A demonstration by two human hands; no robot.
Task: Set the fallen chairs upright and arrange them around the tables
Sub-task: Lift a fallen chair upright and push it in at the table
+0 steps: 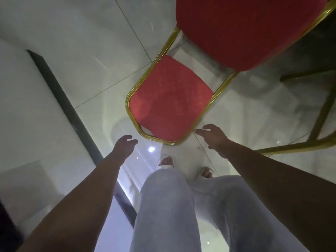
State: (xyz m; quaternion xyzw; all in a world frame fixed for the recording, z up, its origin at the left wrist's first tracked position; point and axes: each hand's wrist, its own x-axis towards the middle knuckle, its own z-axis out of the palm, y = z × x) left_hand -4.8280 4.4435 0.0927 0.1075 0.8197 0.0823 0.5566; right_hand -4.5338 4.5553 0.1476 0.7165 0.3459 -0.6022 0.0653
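Note:
A fallen chair lies on the glossy white floor, with a red padded backrest (169, 99) framed in gold tubing and a red seat (245, 28) at the upper right. The top of the backrest points toward me. My left hand (123, 144) hovers just left of the backrest's near edge, fingers loosely curled, holding nothing. My right hand (212, 137) is spread beside the right corner of the gold frame, fingers out, close to it but apart from it.
A gold chair leg (291, 146) runs along the floor at the right, beside dark legs (323, 110) of other furniture. A dark strip (69, 110) crosses the floor at the left. My legs in light jeans and sandalled feet (165, 162) stand just before the chair.

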